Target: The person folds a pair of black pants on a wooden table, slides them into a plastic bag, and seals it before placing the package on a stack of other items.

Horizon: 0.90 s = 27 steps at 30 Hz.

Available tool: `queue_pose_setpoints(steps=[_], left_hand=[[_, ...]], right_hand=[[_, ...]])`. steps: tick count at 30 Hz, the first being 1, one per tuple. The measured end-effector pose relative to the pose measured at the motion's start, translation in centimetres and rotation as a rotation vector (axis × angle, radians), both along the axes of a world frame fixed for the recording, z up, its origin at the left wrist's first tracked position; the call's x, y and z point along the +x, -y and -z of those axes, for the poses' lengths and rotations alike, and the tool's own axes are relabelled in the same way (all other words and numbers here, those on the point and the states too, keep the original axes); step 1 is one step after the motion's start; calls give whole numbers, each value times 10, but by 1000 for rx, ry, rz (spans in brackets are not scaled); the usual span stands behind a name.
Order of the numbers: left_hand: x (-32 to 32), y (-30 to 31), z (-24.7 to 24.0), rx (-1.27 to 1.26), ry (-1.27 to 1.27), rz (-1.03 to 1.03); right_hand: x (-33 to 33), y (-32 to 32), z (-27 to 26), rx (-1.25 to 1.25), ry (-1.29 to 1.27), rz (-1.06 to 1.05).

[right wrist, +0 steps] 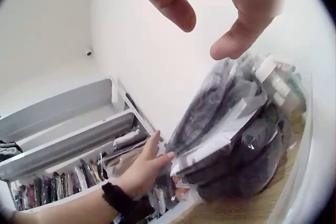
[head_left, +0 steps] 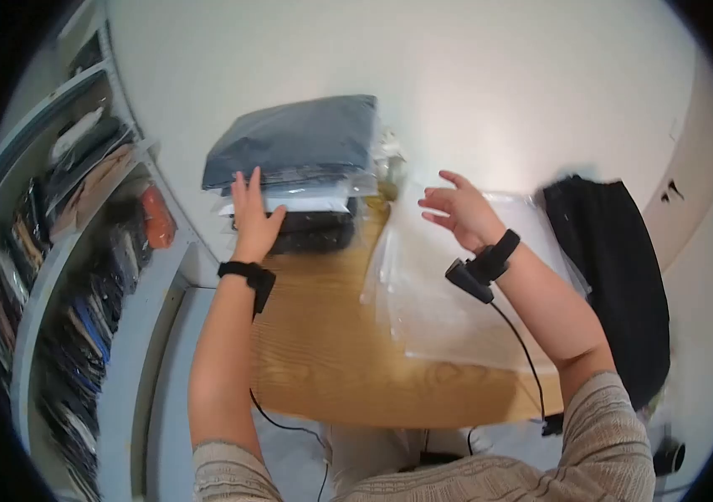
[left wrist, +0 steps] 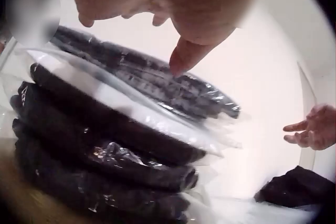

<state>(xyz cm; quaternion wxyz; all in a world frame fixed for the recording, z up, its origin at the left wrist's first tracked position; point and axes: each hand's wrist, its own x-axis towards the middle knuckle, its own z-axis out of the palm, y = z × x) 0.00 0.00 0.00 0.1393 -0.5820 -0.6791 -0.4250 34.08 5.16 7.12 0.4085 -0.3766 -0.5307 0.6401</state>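
Folded garments in plastic bags form a stack on the table, with a dark blue-grey package (head_left: 298,138) on top. Below it show a white layer (left wrist: 94,79) and several dark packages (left wrist: 105,153). My left hand (head_left: 254,219) is at the front left of the stack, its fingers extended along the edge of the upper packages and the thumb apart. Over a pile of flat transparent plastic bags (head_left: 465,309), my right hand (head_left: 463,216) hovers with loosely bent fingers and nothing in them. Both hands wear black wrist cameras.
A black garment (head_left: 612,276) lies at the table's right side. Small bottles (head_left: 388,167) stand behind the stack against the wall. To the left, grey shelves (head_left: 135,343) hold many bagged garments. Cables hang from both wrists past the wooden table's (head_left: 315,360) front edge.
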Motion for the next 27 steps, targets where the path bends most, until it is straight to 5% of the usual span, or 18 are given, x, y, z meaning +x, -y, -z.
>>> queue_pose_setpoints(steps=[4,5,11,15,22,27], left_hand=[[33,72,-14,18,149,190],[57,105,-17,15,496,365],[131,232,61,130,1021,213],[178,249,97,126,1161,130],[199,223,117,69,1079,289],[210,211,134,-64,811,141]], right_hand=[[85,52,5,52,-195,135],[112,67,8,56,-214,155],[323,96,100,-237,-389,600],[397,143,113,-107,-498,977],[450,165,95,-27,-508,1025],[482,129,79,3,-380,1034]])
